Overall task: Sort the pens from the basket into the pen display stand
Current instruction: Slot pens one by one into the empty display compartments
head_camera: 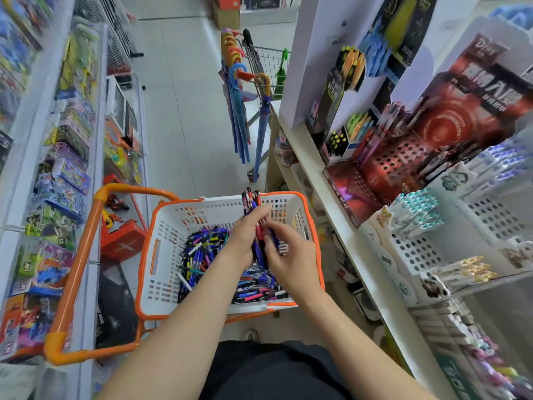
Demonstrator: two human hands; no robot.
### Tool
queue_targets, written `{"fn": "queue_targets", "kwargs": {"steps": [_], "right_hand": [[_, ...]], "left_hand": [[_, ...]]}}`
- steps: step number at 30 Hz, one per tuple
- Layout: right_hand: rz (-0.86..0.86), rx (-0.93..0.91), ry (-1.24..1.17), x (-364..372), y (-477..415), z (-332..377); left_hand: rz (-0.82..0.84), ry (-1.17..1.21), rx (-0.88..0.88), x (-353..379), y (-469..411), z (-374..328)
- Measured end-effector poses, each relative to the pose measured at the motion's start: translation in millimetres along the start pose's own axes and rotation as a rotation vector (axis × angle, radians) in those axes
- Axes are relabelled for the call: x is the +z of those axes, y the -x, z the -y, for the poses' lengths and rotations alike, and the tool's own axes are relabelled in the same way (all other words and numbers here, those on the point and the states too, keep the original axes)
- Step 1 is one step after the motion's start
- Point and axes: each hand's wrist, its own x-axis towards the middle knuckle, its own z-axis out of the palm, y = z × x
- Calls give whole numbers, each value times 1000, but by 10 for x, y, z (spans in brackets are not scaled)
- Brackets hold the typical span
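Shop aisle: pale tiled floor (pixel 184 125) between stocked shelves (pixel 43 140). Above a white, orange-rimmed basket (pixel 161 215), the left hand (pixel 248 238) grips a bundle of pens (pixel 252 202) upright. The right hand (pixel 291 255), just beside it, curls its fingers round the same bundle. Loose pens (pixel 202 255) heap the basket bottom. A red perforated display stand (pixel 395 166) sits on the ledge (pixel 314 168) at right, well apart.

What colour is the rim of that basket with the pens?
Orange rim on a white basket; clearest in the head view.
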Motion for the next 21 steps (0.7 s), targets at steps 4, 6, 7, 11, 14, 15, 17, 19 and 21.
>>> {"fn": "queue_targets", "kwargs": {"steps": [4,6,7,11,14,15,17,19,21], "right_hand": [[-94,183,-53,0,82,25],[-174,584,-303,3,64,51],[-165,840,-549,9,33,69],[-24,1179,-1176,-7,-1,125],[-45,1131,-1196,-85,-62,164],[-61,1128,-1192,-118,-74,190],[-89,1111,-1189,-158,-80,180],[-128,1087,-1208,-172,-76,194],[-139,1057,-1260,-198,-61,198]], "left_hand": [[-216,-144,112,166,85,-74],[-304,-234,205,264,134,-86],[-321,-269,247,312,152,-74],[-284,-336,378,504,279,20],[-231,-369,423,604,375,41],[-210,-383,420,626,386,43],[-166,-401,402,660,391,50],[-134,-430,382,690,401,78],[-139,-458,373,731,422,133]]}}
